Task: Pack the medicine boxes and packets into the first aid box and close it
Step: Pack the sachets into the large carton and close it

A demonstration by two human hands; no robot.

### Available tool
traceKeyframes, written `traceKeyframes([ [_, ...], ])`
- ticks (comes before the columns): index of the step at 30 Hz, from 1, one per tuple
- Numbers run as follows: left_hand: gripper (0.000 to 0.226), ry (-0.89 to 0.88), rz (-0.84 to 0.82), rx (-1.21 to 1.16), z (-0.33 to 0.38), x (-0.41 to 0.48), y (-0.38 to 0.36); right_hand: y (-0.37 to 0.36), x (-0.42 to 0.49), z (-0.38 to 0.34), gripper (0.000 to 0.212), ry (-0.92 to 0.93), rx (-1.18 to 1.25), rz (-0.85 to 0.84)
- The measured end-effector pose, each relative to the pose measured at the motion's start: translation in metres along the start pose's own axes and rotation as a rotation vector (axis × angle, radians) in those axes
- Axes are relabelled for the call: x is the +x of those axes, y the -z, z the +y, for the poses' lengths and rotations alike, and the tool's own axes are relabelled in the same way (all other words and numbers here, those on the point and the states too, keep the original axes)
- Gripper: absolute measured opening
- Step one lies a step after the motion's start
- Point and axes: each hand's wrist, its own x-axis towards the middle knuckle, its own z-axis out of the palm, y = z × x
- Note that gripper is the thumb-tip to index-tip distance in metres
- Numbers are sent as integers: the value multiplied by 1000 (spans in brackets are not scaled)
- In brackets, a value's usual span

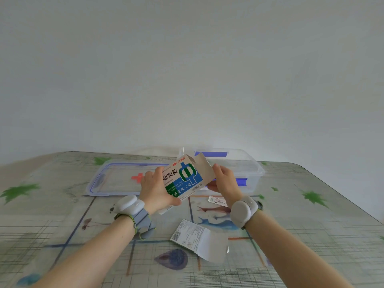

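A white, blue and green medicine box (182,179) is lifted above the table, tilted, its end flap open at the upper right. My left hand (154,189) grips its lower left end. My right hand (225,183) holds the open flap end. Behind it stands the clear first aid box (249,169) with blue latches, open. Its lid (112,179) with a red cross lies flat to the left. A second white box (199,240) lies on the table near me, flap open. A small packet (217,200) lies under my right wrist.
The table (62,225) has a glass top over a patterned cloth with green leaves and fish. A plain white wall rises behind it. Both wrists carry grey strapped devices.
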Motion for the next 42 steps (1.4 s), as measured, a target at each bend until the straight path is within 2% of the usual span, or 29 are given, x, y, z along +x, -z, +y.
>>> traceKeyframes([
  [2, 99, 1, 9, 23, -1, 0, 0, -3, -2, 0, 23, 26, 55, -2],
  [6, 96, -31, 31, 62, -3, 2, -1, -8, -2, 3, 10, 93, 4, -3],
  [11, 97, -4, 25, 75, -3, 1, -1, -14, -3, 5, 6, 145, -22, 42],
  [15, 97, -8, 30, 96, 0, 0, 2, -16, -6, 5, 16, 159, -55, 34],
  [22, 97, 35, 11, 70, 3, -4, 7, -21, -10, 9, 8, 202, -121, 30],
  [26, 97, 41, 7, 69, 6, -4, 9, -21, -12, 10, 16, 201, -168, 23],
  [31, 101, 32, -6, 93, 4, -4, 11, -16, -14, 7, 10, 189, -163, -42],
  [34, 104, 64, 1, 18, 7, -2, 15, -14, -16, 9, 37, 168, -81, -27],
  [36, 105, 69, 20, -24, 13, 0, 18, -14, -19, 9, 46, 120, -49, -42],
  [39, 107, 36, 34, -36, 24, 2, 20, -17, -23, 7, 37, 80, -41, -115],
  [42, 108, 34, -8, -63, 37, 4, 23, -14, -20, 3, 25, 140, 16, -89],
])
